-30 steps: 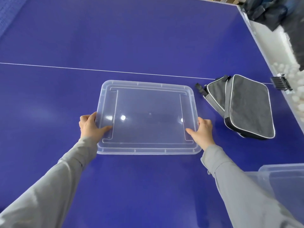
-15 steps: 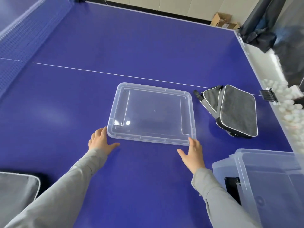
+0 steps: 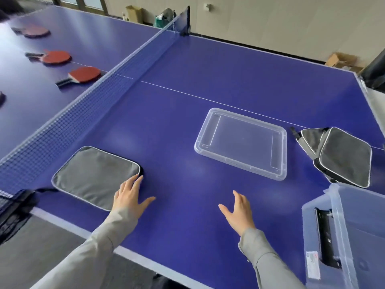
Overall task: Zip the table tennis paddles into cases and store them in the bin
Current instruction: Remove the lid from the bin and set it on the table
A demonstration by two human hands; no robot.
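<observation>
While my left hand [image 3: 130, 197] lies flat on the gray case [image 3: 94, 176] and my right hand [image 3: 239, 211] is spread wide holding nothing, a quick pull could slide the case off the worktop [image 3: 187, 90].

The room is evenly bright with soft, diffuse light; no hard shadows fall across the blue bench [image 3: 187, 69]. Pale, hazy sheen patches sit on its surface near the clear lid [image 3: 241, 142], which shows faint glints along its rim. Wide-angle bending curves the net [image 3: 93, 101] and the bench edges. The paddles [image 3: 56, 57] by the far left edge look smeared and soft.
</observation>
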